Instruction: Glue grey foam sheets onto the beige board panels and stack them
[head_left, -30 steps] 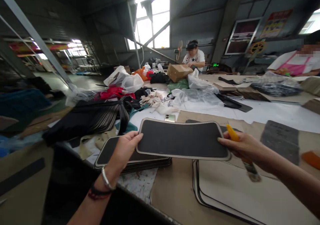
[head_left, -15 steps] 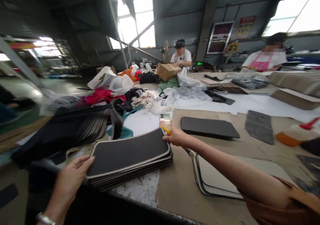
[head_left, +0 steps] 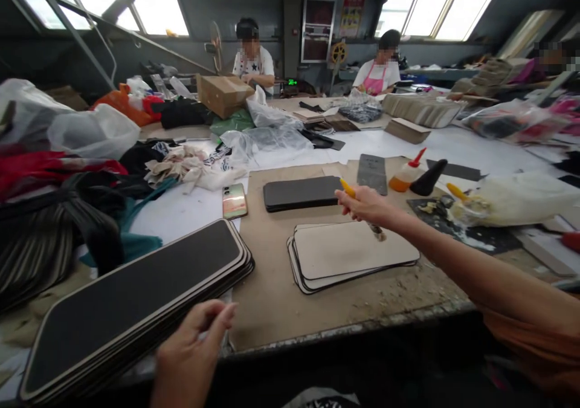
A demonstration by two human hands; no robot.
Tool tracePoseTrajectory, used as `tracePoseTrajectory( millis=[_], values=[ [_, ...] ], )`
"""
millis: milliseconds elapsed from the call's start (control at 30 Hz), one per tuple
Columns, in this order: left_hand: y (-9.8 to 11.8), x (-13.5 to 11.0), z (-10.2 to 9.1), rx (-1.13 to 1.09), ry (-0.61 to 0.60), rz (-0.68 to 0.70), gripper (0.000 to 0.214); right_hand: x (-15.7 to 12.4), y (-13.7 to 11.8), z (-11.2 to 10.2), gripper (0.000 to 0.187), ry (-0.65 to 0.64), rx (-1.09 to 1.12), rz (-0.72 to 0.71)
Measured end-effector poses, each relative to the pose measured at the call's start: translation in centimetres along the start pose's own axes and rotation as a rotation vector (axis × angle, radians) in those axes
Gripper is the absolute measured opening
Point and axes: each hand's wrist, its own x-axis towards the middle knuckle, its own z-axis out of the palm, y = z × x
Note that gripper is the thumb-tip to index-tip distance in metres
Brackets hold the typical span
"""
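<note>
My right hand (head_left: 368, 205) is closed on a brush with a yellow handle (head_left: 348, 188), its bristle end hanging over a stack of pale curved panels (head_left: 351, 254) on brown paper. My left hand (head_left: 193, 353) hovers at the table's near edge, fingers loosely curled with nothing in them, just beside a stack of black panels with cream edging (head_left: 131, 305). A smaller black panel stack (head_left: 301, 192) lies beyond my right hand.
A phone (head_left: 234, 200) lies on the white sheet. An orange glue bottle (head_left: 406, 175), a black cone (head_left: 428, 178) and a plastic bag (head_left: 512, 196) stand at right. Cloth and bags (head_left: 67, 154) pile at left. Other people (head_left: 251, 57) work at the far side.
The black panel I held in both hands now lies on the left stack. My left hand let go and drew back; my right hand with the brush moved right, over the pale panels.
</note>
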Motion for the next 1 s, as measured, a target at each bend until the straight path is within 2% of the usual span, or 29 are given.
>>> tracePoseTrajectory(
  millis=[100,167,200,233,300,367,500,633,733,800,867,1000],
  values=[
    [1.2,-1.1,6.1,0.126,-0.166,0.263,0.017,-1.6,4.3,-2.0,0.036,0.094,0.163,0.041],
    [1.3,-0.9,9.3,0.140,-0.241,0.422,0.017,-2.7,7.0,-3.5,0.036,0.133,0.088,0.073],
    [1.2,-0.7,10.6,0.152,-0.261,0.503,0.019,-3.2,8.3,-4.1,0.036,0.137,-0.019,0.096],
    [1.1,-0.3,11.8,0.180,-0.272,0.580,0.025,-3.6,9.6,-4.6,0.036,0.133,-0.153,0.123],
    [1.0,0.5,13.6,0.298,-0.283,0.699,0.051,-4.1,12.0,-5.3,0.038,0.102,-0.393,0.186],
    [1.0,1.2,15.0,0.468,-0.299,0.767,0.075,-4.1,14.1,-5.2,0.039,0.055,-0.504,0.246],
    [0.7,2.4,16.4,0.688,-0.300,0.852,0.084,-2.5,16.3,-3.5,0.041,-0.013,-0.485,0.272],
    [-0.7,3.9,16.9,0.721,-0.298,0.881,0.077,-1.0,16.0,-1.9,0.039,-0.056,-0.434,0.234],
    [-2.1,5.1,16.9,0.714,-0.247,0.974,0.069,-1.5,15.5,-2.3,0.040,-0.047,-0.405,0.201],
    [-2.8,5.5,16.9,0.715,-0.215,1.082,0.065,-2.8,15.7,-3.7,0.041,0.037,-0.391,0.180],
    [-3.3,5.6,16.7,0.724,-0.194,1.158,0.062,-4.5,16.5,-5.9,0.043,0.183,-0.385,0.180],
    [-3.8,4.8,16.6,0.707,-0.149,1.190,0.063,-7.3,19.7,-11.7,0.051,0.543,-0.400,0.332]
  ],
)
